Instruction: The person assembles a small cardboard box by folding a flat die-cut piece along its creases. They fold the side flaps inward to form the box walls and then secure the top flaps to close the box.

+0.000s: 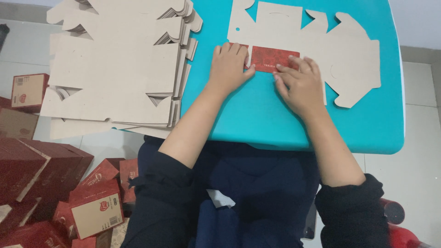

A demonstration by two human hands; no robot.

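A flat die-cut cardboard box blank (294,41) lies brown side up on the turquoise table (257,115). Its near flap (271,58) is folded over, showing a red printed side. My left hand (228,66) presses on the left end of that red flap with fingers flat. On the flap's right end rests my right hand (299,85), fingers spread. Neither hand grips anything.
A tall stack of unfolded cardboard blanks (115,64) overhangs the table's left edge. Several folded red boxes (94,209) lie piled on the floor at lower left. A red object (399,229) sits on the floor at lower right. White tiled floor surrounds the table.
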